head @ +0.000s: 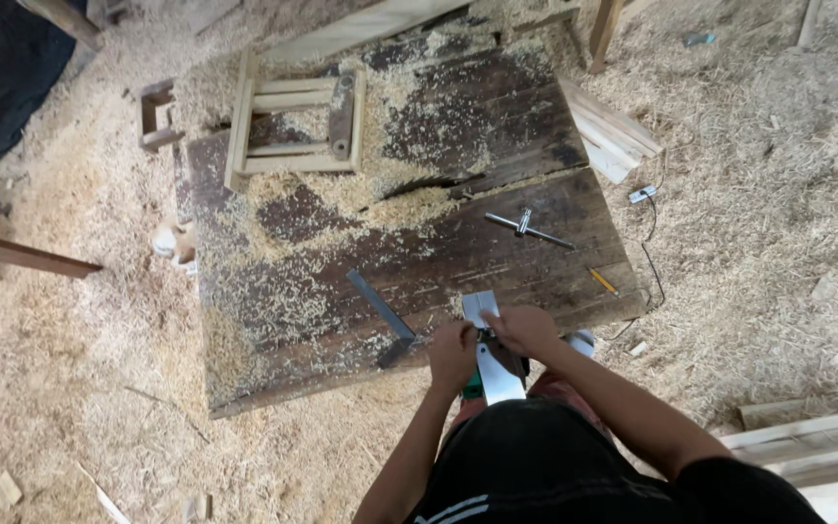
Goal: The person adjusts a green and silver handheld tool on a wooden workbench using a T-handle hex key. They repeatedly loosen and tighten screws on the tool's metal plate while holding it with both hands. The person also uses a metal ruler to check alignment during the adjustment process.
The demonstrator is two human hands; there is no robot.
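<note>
Pale metal, the plane sits at the workbench edge, the left hand grasping its side and the right hand gripping its top. It overhangs the bench, so a slack grip could drop it. Left of the left hand lies one square; beyond the right, one pencil and one key.

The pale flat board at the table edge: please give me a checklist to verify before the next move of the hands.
1. Pale flat board rests on worktable edge: ok.
2. Left hand on the board: ok.
3. Right hand grip on the dark part: cannot tell.
4. Steel square lies apart from the hands: ok.
5. Pencil within reach: ok.
6. Table free of shavings: not ok.
</note>
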